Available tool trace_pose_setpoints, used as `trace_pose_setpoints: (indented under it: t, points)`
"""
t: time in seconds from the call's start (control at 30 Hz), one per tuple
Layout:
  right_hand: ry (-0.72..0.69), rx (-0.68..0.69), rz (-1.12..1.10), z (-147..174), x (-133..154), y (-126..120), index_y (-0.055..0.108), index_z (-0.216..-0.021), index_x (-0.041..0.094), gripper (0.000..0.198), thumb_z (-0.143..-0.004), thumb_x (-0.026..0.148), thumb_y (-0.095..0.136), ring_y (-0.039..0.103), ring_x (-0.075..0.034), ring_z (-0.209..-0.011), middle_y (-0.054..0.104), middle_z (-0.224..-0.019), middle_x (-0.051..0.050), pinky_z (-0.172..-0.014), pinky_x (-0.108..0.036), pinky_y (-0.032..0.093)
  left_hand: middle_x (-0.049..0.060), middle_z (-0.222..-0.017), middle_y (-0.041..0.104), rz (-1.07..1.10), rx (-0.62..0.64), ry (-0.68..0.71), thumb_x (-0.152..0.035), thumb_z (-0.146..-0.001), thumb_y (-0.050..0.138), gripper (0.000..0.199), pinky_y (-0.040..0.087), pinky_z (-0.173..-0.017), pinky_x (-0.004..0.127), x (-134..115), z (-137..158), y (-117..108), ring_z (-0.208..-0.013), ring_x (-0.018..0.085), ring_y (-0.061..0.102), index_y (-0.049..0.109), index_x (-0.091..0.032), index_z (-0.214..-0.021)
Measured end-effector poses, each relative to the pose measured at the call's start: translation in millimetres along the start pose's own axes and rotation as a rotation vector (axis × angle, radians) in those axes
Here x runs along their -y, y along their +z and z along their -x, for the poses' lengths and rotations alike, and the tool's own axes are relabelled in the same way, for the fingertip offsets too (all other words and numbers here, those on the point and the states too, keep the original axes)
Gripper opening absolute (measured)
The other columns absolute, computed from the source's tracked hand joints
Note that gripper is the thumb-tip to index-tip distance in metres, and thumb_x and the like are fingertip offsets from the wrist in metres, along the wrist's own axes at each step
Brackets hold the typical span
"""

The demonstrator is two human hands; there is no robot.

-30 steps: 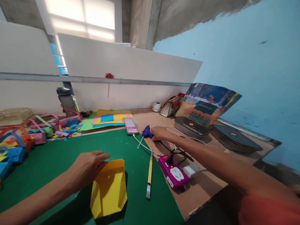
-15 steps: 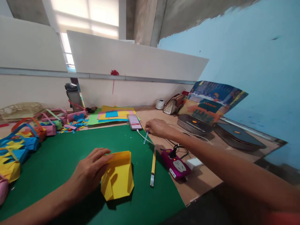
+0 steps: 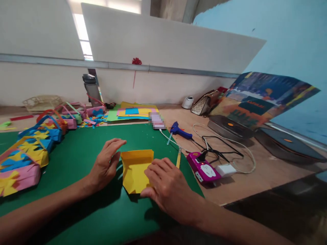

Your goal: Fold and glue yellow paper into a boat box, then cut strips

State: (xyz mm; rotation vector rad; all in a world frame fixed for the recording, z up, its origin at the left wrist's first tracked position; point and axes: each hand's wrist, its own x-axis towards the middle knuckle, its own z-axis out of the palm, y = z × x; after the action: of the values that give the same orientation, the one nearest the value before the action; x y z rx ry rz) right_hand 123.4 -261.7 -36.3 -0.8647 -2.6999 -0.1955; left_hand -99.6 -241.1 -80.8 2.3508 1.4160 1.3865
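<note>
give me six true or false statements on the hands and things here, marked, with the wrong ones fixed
1. The left hand is at the left of the yellow paper piece, the right hand at its right. True.
2. The right hand is on the phone. False: it is at the yellow paper piece.
3. A black plug sits in the power strip. True.
4. The power strip is green. False: it is magenta.
5. The blue glue gun lies apart from both hands. True.
6. The left hand is clenched. False: it is open.

Yellow paper box [image 3: 135,172] | plain, folded, creased | open side up, far wall raised | on the green table cover [image 3: 79,146], right of its middle
</note>
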Motion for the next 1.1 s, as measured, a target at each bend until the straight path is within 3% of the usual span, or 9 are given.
trace_pose_setpoints:
  t: [0.1, 0.2, 0.3, 0.37, 0.47, 0.6, 0.73, 0.87, 1.1]
  points:
    - [-0.059, -0.014, -0.062, 2, 2, 8, 0.059, -0.089, 0.018, 0.041, -0.071, 0.055, 0.066, 0.052, -0.029, -0.102, 0.065, -0.096, -0.010, -0.088, -0.046, 0.036, 0.009, -0.117, 0.058, -0.008, -0.002, -0.029, -0.017, -0.091, 0.032, 0.034, 0.039, -0.100, 0.042, -4, 4, -6, -0.114, 0.021, 0.047, 0.049, -0.019, -0.121]
    - [-0.081, 0.023, -0.053, 0, -5, 8, 0.058, -0.101, 0.019, 0.037, -0.071, 0.035, 0.073, 0.048, -0.030, -0.111, 0.063, -0.108, -0.011, -0.092, -0.051, 0.033, 0.009, -0.120, 0.057, -0.048, 0.039, 0.024, -0.016, -0.091, 0.032, 0.035, 0.037, -0.102, 0.045, -10, 10, -14, -0.116, 0.022, 0.047, 0.050, -0.020, -0.121]
    - [-0.102, 0.015, -0.147, -5, -18, 1, 0.058, -0.107, 0.019, 0.028, -0.079, 0.018, 0.060, 0.051, -0.027, -0.111, 0.064, -0.108, -0.010, -0.090, -0.046, 0.037, 0.009, -0.120, 0.057, -0.063, 0.049, 0.041, -0.016, -0.090, 0.034, 0.034, 0.038, -0.101, 0.045, -13, 15, -21, -0.116, 0.022, 0.047, 0.051, -0.020, -0.119]
    - [-0.001, -0.099, -0.173, -10, -27, -3, 0.058, -0.108, 0.018, 0.028, -0.084, 0.010, 0.047, 0.056, -0.024, -0.105, 0.066, -0.104, -0.011, -0.087, -0.042, 0.041, 0.010, -0.121, 0.057, -0.042, 0.042, -0.028, -0.018, -0.089, 0.035, 0.034, 0.039, -0.100, 0.044, -11, 14, -22, -0.116, 0.022, 0.048, 0.052, -0.018, -0.119]
    - [0.217, -0.235, -0.134, -21, -39, 0, 0.057, -0.114, 0.017, 0.035, -0.085, 0.008, 0.038, 0.059, -0.024, -0.099, 0.066, -0.107, -0.012, -0.084, -0.039, 0.044, 0.013, -0.118, 0.059, 0.072, 0.065, -0.261, -0.025, -0.088, 0.036, 0.036, 0.045, -0.094, 0.041, -2, 9, -18, -0.110, 0.022, 0.054, 0.050, -0.015, -0.120]
    - [0.386, -0.168, -0.232, -31, -50, 14, 0.053, -0.119, 0.017, 0.036, -0.087, 0.011, 0.036, 0.064, -0.021, -0.093, 0.068, -0.104, -0.009, -0.075, -0.031, 0.049, 0.014, -0.111, 0.063, 0.263, 0.168, -0.462, -0.036, -0.088, 0.036, 0.044, 0.051, -0.080, 0.034, 9, 2, -11, -0.099, 0.021, 0.060, 0.049, -0.011, -0.121]
    - [0.369, -0.120, -0.297, -29, -52, 28, 0.052, -0.119, 0.016, 0.036, -0.087, 0.010, 0.036, 0.063, -0.019, -0.096, 0.067, -0.107, -0.009, -0.079, -0.028, 0.049, 0.013, -0.117, 0.061, 0.317, 0.252, -0.453, -0.041, -0.089, 0.036, 0.046, 0.050, -0.083, 0.034, 10, 2, -11, -0.107, 0.022, 0.057, 0.050, -0.012, -0.122]
    - [0.357, -0.139, -0.357, -28, -46, 34, 0.053, -0.119, 0.017, 0.032, -0.091, 0.024, 0.039, 0.062, -0.021, -0.099, 0.065, -0.112, -0.009, -0.081, -0.031, 0.048, 0.010, -0.116, 0.063, 0.273, 0.268, -0.432, -0.041, -0.088, 0.038, 0.043, 0.046, -0.091, 0.037, 3, 3, -12, -0.106, 0.022, 0.058, 0.057, -0.014, -0.116]
    - [0.367, -0.130, -0.472, -33, -43, 41, 0.057, -0.113, 0.017, 0.029, -0.087, 0.027, 0.048, 0.063, -0.021, -0.094, 0.067, -0.104, -0.009, -0.081, -0.032, 0.048, 0.010, -0.106, 0.068, 0.218, 0.245, -0.346, -0.034, -0.084, 0.046, 0.039, 0.051, -0.082, 0.032, 2, 7, -7, -0.092, 0.021, 0.063, 0.062, -0.010, -0.110]
